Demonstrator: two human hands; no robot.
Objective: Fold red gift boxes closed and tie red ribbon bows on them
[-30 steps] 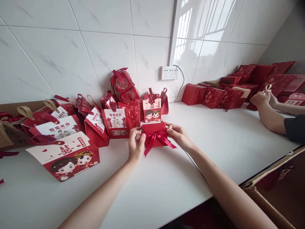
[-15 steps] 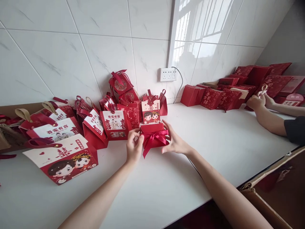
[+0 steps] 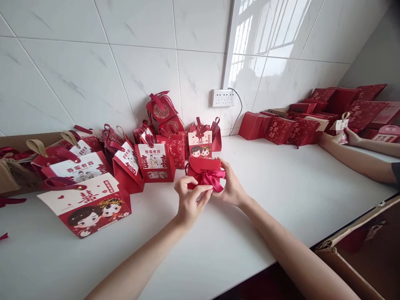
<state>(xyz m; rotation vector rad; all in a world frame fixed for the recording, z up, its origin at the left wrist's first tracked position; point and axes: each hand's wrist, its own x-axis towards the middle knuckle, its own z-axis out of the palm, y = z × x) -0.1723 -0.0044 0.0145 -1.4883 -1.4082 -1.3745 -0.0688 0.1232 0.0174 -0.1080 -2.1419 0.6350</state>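
A small red gift box (image 3: 204, 166) with a red satin ribbon (image 3: 211, 178) stands on the white counter (image 3: 281, 187) in front of me. My left hand (image 3: 190, 202) pinches the ribbon at the box's front left. My right hand (image 3: 229, 187) is closed round the box's right side, fingers on the ribbon bow. Both hands touch the box.
Several red gift bags (image 3: 154, 160) crowd the wall behind and to the left; a large one (image 3: 86, 204) lies near the left. Flat red boxes (image 3: 281, 127) pile at the back right, where another person's hands (image 3: 346, 133) hold a small tag. A cardboard carton (image 3: 359, 250) sits lower right.
The loose ribbon tails hanging at the front have been gathered up into my fingers. My left hand moved right onto the ribbon. The other person's hands shifted.
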